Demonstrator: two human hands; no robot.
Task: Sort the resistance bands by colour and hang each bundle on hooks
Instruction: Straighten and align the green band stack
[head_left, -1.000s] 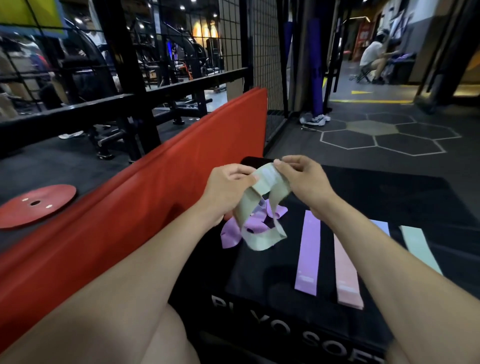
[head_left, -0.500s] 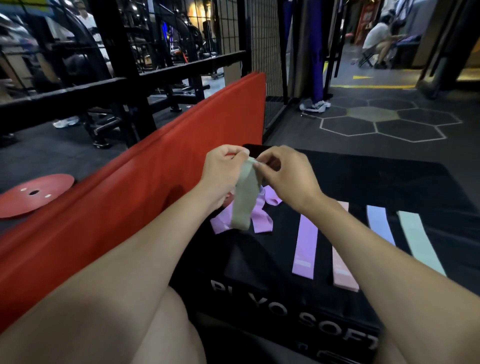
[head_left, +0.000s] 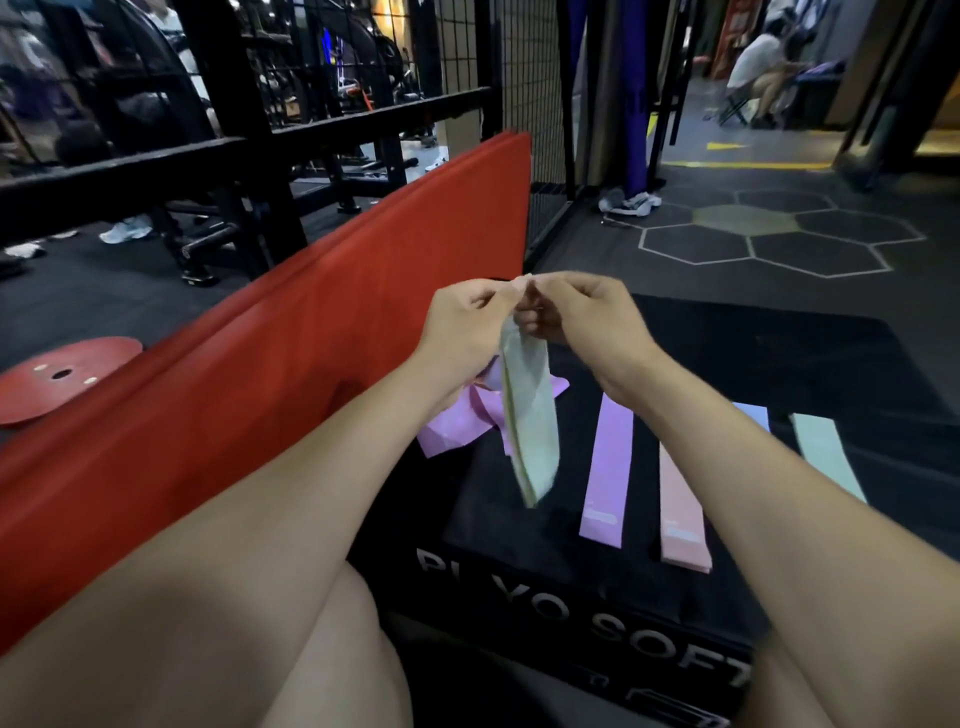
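Note:
My left hand (head_left: 465, 325) and my right hand (head_left: 576, 317) pinch the top end of a pale green resistance band (head_left: 530, 415), which hangs straight down above a black soft plyo box (head_left: 753, 364). Beneath it lies a crumpled heap of lilac bands (head_left: 457, 426). Laid flat in a row on the box are a lilac band (head_left: 608, 473), a pink band (head_left: 680, 514), a light blue band (head_left: 753, 413) partly hidden by my right forearm, and a mint green band (head_left: 826, 457).
A red folded mat (head_left: 260, 364) stands along the left side of the box. A red weight plate (head_left: 57, 376) lies on the floor at far left. Black rack bars and a wire mesh panel (head_left: 519, 78) rise behind. A person sits at the far back right (head_left: 758, 73).
The green band was an open twisted loop between my hands; it now hangs as one flat, straight strip. Both hands have drawn together and lifted slightly.

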